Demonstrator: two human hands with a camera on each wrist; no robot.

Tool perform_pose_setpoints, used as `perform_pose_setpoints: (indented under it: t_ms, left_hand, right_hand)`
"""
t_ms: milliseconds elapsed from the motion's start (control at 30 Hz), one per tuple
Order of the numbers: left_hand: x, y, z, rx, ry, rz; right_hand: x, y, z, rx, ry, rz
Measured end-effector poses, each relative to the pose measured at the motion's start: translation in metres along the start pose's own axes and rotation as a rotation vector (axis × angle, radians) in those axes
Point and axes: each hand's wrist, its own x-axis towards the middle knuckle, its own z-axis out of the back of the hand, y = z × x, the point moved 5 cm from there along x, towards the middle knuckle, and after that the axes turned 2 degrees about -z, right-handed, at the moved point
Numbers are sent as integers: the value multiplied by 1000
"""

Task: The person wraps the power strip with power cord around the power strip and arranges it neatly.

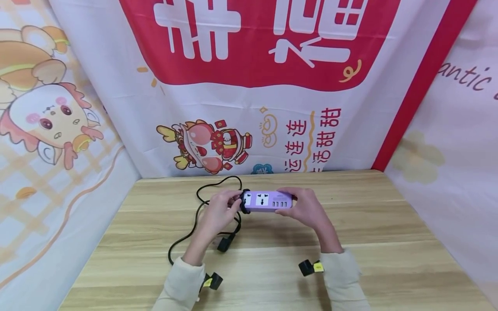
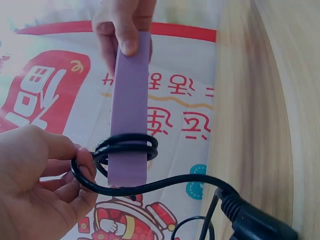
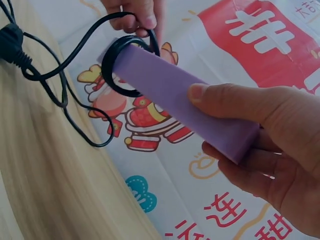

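A purple power strip (image 1: 272,201) with white sockets and a row of USB ports is held up over the table. My right hand (image 1: 309,208) grips its right end, thumb on one long side and fingers on the other. Black cord (image 2: 131,148) is looped a couple of times around the strip's left end. My left hand (image 1: 219,211) pinches the cord beside those loops, as the left wrist view shows. From there the cord runs to a black plug (image 1: 224,243), which hangs close over the table left of the strip.
The wood-grain table (image 1: 381,242) spans the front. A printed cloth (image 1: 249,99) hangs along its back edge, with more cloth at left and right. Slack cord (image 1: 186,237) trails in a curve left of my left hand. Black wrist cameras (image 1: 306,268) sit under both forearms.
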Motion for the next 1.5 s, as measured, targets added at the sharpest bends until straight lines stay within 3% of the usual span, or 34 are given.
perform_pose_setpoints:
  t_ms: [300,633,933,1067,1333,1500]
  left_hand:
    - [0,-4,-5,-252,-20,46]
    - [0,2,-6,-408,-40,103]
    - [0,4,-6,-396,-11,124]
    - [-1,0,-9,-387,7,89]
    - [0,2,-24,-386,92,9]
    - [-1,3,-32,-389,160,1]
  right_hand:
    - [4,-9,-2,32,-113,14]
    - [1,-10,12,189,-206,20]
    - [-2,-7,14,276,-271,-9]
    - [0,-5,10,333,-291,-18]
    - [3,-16,6,519,-276,-222]
    - [4,-19,10,598,-278,-269]
